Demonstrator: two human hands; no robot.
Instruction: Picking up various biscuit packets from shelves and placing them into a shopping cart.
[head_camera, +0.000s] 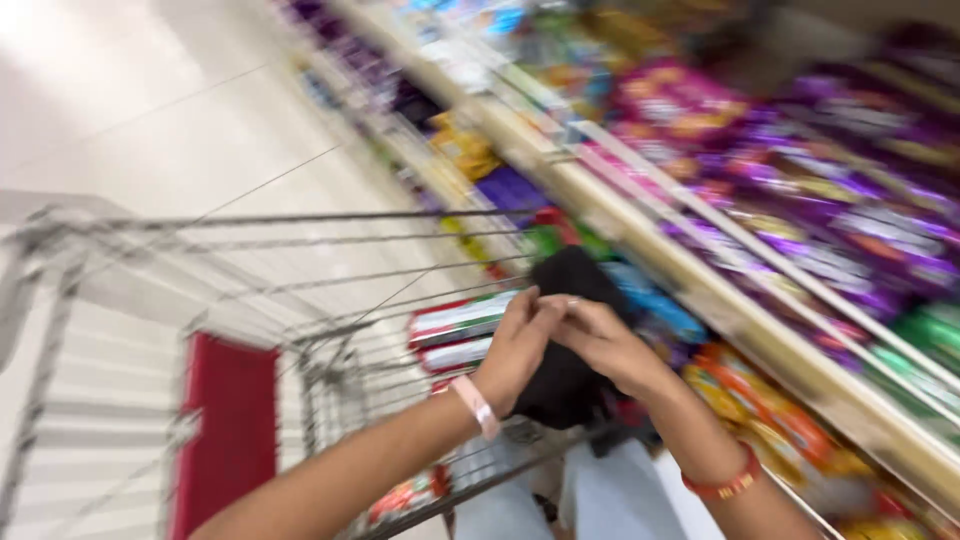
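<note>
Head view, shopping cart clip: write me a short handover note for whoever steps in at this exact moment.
Left hand: fingers on the black item, pink wristband on.
Right hand: meets the left at the same black item, red bangle on; blur hides the exact grip.
Wire cart: red-and-white packets already inside.
Shelves of colourful packets on the right.
Black item is over the cart, not yet let go.

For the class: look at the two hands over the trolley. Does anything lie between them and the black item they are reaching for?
Nothing visible does. The left hand and the right hand meet on the black item above the wire trolley, both apparently touching it. Motion blur hides how firmly either hand grips it.
</note>
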